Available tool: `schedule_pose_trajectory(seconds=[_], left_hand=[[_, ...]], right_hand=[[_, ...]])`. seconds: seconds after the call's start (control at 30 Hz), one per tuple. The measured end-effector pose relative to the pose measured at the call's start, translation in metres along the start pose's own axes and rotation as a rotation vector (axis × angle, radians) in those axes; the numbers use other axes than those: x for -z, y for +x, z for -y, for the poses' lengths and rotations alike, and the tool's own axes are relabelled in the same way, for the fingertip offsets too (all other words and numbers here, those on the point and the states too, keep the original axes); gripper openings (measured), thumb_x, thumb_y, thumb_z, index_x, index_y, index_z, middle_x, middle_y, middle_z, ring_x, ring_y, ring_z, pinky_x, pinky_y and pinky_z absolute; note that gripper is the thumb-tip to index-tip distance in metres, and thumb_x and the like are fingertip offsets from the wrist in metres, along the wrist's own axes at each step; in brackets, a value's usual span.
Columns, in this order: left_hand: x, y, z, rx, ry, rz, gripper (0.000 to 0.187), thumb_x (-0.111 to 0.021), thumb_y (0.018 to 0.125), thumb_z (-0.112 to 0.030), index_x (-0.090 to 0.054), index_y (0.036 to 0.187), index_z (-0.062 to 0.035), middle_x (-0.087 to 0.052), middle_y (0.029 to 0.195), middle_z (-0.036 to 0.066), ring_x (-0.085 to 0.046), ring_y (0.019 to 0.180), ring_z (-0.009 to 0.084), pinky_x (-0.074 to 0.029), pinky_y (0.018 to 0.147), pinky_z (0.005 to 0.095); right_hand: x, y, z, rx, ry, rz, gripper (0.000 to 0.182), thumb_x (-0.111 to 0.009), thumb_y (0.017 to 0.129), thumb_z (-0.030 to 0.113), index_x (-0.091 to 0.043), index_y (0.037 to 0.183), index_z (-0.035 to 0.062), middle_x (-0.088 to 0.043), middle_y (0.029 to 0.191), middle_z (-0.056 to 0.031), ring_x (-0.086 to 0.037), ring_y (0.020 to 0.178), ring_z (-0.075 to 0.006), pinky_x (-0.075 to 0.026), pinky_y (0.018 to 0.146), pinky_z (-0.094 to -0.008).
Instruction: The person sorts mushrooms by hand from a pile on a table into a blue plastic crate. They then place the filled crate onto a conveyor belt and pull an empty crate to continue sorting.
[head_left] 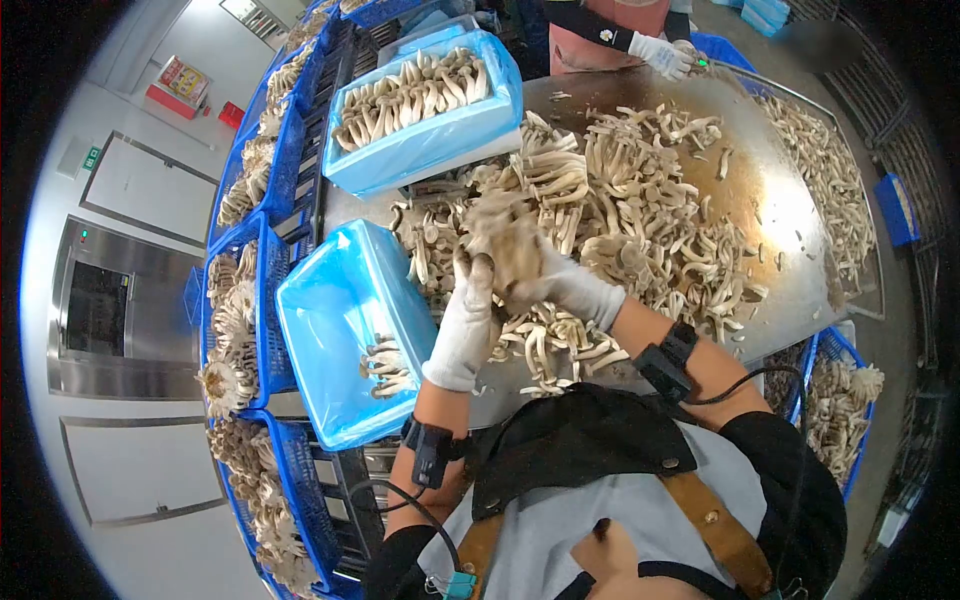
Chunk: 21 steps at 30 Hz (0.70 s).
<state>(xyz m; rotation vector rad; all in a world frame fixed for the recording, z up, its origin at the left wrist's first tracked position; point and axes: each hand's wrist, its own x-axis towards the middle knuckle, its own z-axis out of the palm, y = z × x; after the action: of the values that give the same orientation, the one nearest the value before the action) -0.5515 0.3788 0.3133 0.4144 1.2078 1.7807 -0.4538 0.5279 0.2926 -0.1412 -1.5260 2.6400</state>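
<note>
A: State the layout.
B: Metal counter [808,255], carrying a heap of mushrooms [630,170]. Near blue-lined box [320,285]: left of the heap.
A: Hands?
B: Left hand [465,335] and right hand [580,292]: gloved, at the heap.
A: Fingers?
B: Right: clamped on the mushroom clump [503,235], located between both hands. Left: raised beside the clump; blurred, cannot tell whether gripping.
</note>
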Motion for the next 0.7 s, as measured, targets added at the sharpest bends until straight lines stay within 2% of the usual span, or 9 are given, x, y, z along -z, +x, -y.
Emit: schedule_pose_trajectory(seconds=[0.1,0.23,0.3,0.33,0.4,0.5,0.53,0.63,0.7], left_hand=[[-0.006,-0.013,-0.017,-0.048,-0.023,-0.055,0.060,-0.044,0.102,-0.044,-0.033,0.148,-0.0071,-0.048,0.142,0.013,-0.050,0.129,0.0253,-0.041,0.109,0.0450],[0.034,-0.016,0.019,-0.020,-0.148,-0.198,0.074,-0.044,0.095,-0.062,-0.037,0.147,-0.0108,-0.046,0.145,0.013,-0.046,0.132,0.0310,-0.040,0.109,0.0521],[0.021,-0.012,0.039,0.069,-0.446,-0.282,0.087,-0.046,0.087,-0.074,-0.035,0.149,-0.0143,-0.042,0.149,0.012,-0.037,0.138,0.0331,-0.030,0.112,0.0575],[0.012,-0.014,0.042,-0.064,-0.369,-0.102,0.089,-0.048,0.086,-0.073,-0.032,0.151,-0.0142,-0.037,0.153,0.010,-0.033,0.141,0.0328,-0.025,0.114,0.0579],[0.018,-0.009,0.050,-0.256,0.292,-0.129,0.089,-0.039,0.087,-0.075,-0.024,0.154,-0.0182,-0.018,0.159,0.016,-0.012,0.147,0.0350,-0.002,0.112,0.0637],[0.021,-0.015,0.058,-0.293,-0.511,0.058,0.088,-0.035,0.089,-0.073,-0.021,0.156,-0.0174,-0.012,0.162,0.014,-0.006,0.149,0.0372,0.007,0.112,0.0672],[0.032,-0.015,0.064,-0.268,-1.229,0.306,0.087,-0.035,0.090,-0.072,-0.021,0.156,-0.0169,-0.013,0.162,0.013,-0.007,0.149,0.0377,0.006,0.111,0.0688],[0.046,-0.013,0.073,-0.380,-0.435,-0.025,0.087,-0.040,0.089,-0.074,-0.021,0.155,-0.0217,-0.024,0.160,0.007,-0.027,0.145,0.0306,-0.023,0.118,0.0541],[0.042,-0.017,0.069,-0.202,-1.502,0.323,0.085,-0.039,0.090,-0.072,-0.022,0.155,-0.0191,-0.021,0.160,0.007,-0.021,0.146,0.0319,-0.012,0.117,0.0595]], right_hand=[[0.042,0.003,-0.031,-0.010,0.782,-0.009,0.078,-0.076,0.081,0.032,-0.039,0.146,0.0096,-0.047,0.143,-0.0101,-0.049,0.130,-0.0307,-0.041,0.110,-0.0453],[0.024,-0.014,-0.004,0.011,1.016,0.120,0.075,-0.076,0.080,0.043,-0.047,0.141,0.0134,-0.050,0.143,-0.0092,-0.048,0.130,-0.0293,-0.036,0.113,-0.0504],[0.010,-0.008,0.001,-0.121,0.959,0.128,0.074,-0.075,0.081,0.045,-0.046,0.142,0.0150,-0.050,0.143,-0.0081,-0.047,0.131,-0.0275,-0.036,0.113,-0.0468],[0.005,-0.005,0.002,-0.183,0.929,0.134,0.074,-0.074,0.081,0.046,-0.046,0.142,0.0157,-0.050,0.143,-0.0076,-0.047,0.131,-0.0266,-0.036,0.113,-0.0450],[0.012,0.001,-0.020,-0.058,0.238,0.021,0.070,-0.068,0.086,0.050,-0.047,0.140,0.0094,-0.052,0.139,-0.0087,-0.050,0.126,-0.0224,-0.038,0.108,-0.0378],[0.011,-0.009,0.002,-0.005,-0.637,-0.091,0.072,-0.066,0.088,0.050,-0.047,0.133,-0.0027,-0.055,0.131,-0.0158,-0.051,0.122,-0.0205,-0.038,0.104,-0.0369],[0.006,-0.012,0.001,0.046,-0.564,-0.114,0.073,-0.066,0.088,0.050,-0.046,0.134,-0.0031,-0.054,0.132,-0.0165,-0.050,0.123,-0.0215,-0.037,0.105,-0.0369],[-0.001,-0.015,-0.010,0.151,-0.353,-0.161,0.078,-0.068,0.087,0.047,-0.039,0.140,-0.0028,-0.048,0.138,-0.0191,-0.044,0.129,-0.0251,-0.033,0.109,-0.0362],[-0.009,-0.016,-0.010,0.146,-0.293,-0.146,0.077,-0.068,0.088,0.044,-0.038,0.141,-0.0026,-0.046,0.140,-0.0188,-0.043,0.131,-0.0245,-0.031,0.111,-0.0360]])
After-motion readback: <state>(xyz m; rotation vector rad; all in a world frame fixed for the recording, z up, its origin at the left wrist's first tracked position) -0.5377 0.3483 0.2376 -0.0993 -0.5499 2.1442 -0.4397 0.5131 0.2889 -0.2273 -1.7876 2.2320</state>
